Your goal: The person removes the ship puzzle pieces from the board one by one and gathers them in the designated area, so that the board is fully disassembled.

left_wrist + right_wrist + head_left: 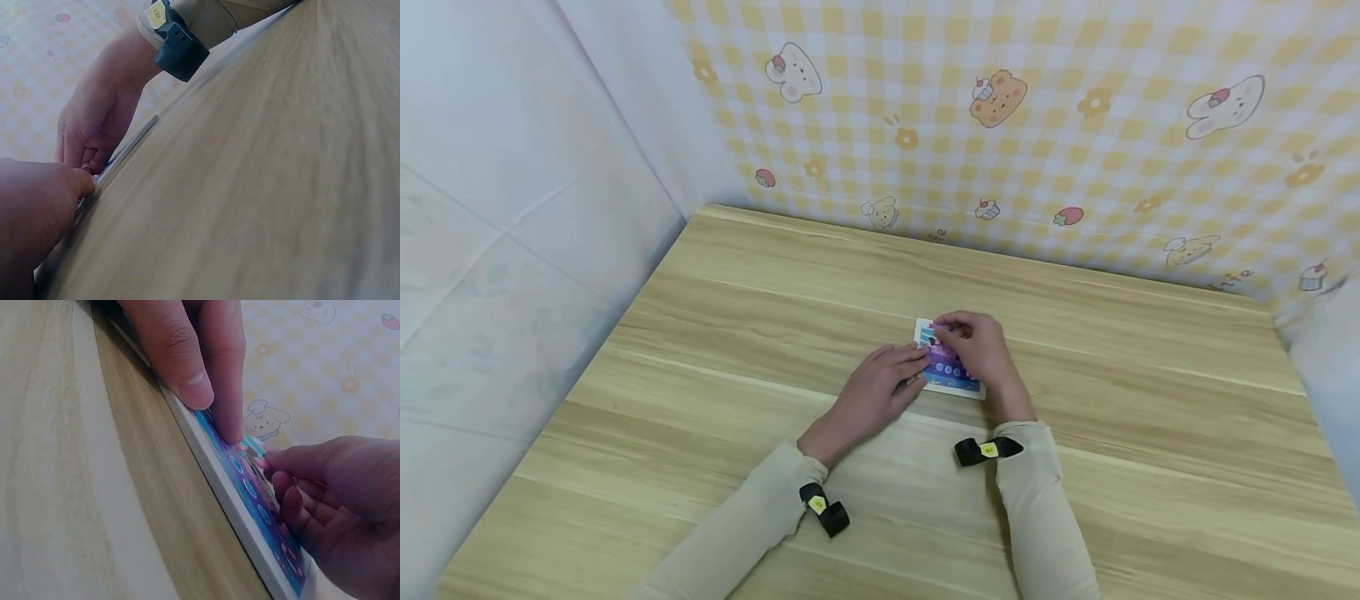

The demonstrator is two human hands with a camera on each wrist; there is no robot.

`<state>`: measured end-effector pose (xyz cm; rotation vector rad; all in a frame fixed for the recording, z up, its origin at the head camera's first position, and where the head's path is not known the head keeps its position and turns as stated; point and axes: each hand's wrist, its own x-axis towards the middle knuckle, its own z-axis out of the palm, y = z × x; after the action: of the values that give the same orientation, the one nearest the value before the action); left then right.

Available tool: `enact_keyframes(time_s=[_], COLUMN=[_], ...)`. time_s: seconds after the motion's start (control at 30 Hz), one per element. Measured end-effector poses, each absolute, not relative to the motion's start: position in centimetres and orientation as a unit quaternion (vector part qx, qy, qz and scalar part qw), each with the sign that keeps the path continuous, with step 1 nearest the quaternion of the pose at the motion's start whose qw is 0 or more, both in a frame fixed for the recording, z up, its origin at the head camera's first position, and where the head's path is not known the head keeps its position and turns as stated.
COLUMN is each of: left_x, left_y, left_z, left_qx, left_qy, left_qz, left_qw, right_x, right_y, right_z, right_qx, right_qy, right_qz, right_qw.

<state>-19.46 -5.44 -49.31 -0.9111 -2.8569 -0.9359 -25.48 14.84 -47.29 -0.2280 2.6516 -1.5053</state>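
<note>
A small rectangular picture card (952,382) lies flat on the table, printed in blue, purple and pink with a white border. In the right wrist view the card (250,487) shows a thick, layered white side. My left hand (877,389) rests on its left part with nearly straight fingers, thumb near the front edge. Over the upper part, my right hand (981,346) has its fingers curled, thumb and index finger pinching at the printed surface. What lies between those fingertips is mostly hidden. Both hands (94,128) appear close together in the left wrist view.
The wood-grain table (737,317) extends around the card on all sides. Behind it hangs a yellow checked cloth (925,108) with cartoon prints. A white wall covering (512,208) stands at the left. Black wrist straps (988,450) sit on the sleeves.
</note>
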Motion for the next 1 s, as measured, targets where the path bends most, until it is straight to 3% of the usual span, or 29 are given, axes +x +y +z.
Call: enact_keyframes(time_s=[0.37,0.73,1.0], left_x=[-19.1,-18.8,-18.7], left_y=[-5.1,-5.1,-5.5], left_z=[-49.2,-49.2,-49.0], left_qx=[-0.278,-0.281,-0.284], left_qy=[-0.913,-0.913,-0.912], left_qz=[-0.298,-0.296,-0.297], left_qw=[-0.011,-0.011,0.003], right_x=[-24.6,-22.4,-21.3], right_y=[17.7,22.5,25.8], right_z=[-46.1,-45.6,-46.2], right_qx=[-0.01,-0.002,0.0], right_qy=[0.83,0.859,0.886], right_qz=[-0.556,-0.512,-0.463], right_qw=[0.044,0.012,0.018])
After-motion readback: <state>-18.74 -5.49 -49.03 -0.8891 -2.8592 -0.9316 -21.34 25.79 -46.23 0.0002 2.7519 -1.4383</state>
